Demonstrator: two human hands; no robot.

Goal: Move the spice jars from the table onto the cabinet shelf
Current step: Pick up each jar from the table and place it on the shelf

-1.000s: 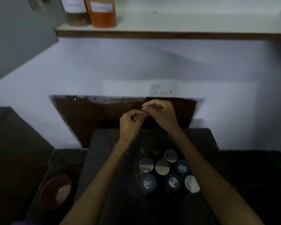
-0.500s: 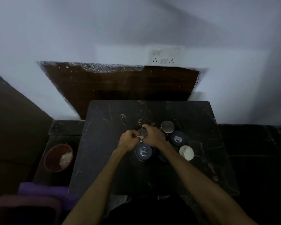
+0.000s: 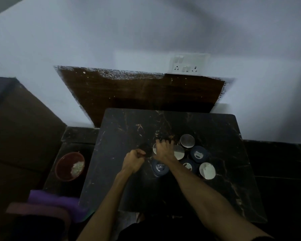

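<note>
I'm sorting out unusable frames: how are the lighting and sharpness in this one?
Head view: dim overall, the dark marble table and surroundings nearly black; broad soft shadows cross the wall; the silver jar lids catch faint reflections; both hands, left and right, look slightly motion-blurred; wide-angle bending shows at the edges.

Six small round spice jars on the dark marble table (image 3: 215, 129), three with shiny silver lids (image 3: 187, 140), three with dark blue lids (image 3: 199, 154), clustered around the right hand (image 3: 163, 150), one red round bowl (image 3: 69, 166) left of the left hand (image 3: 133, 160), two bare hands
</note>
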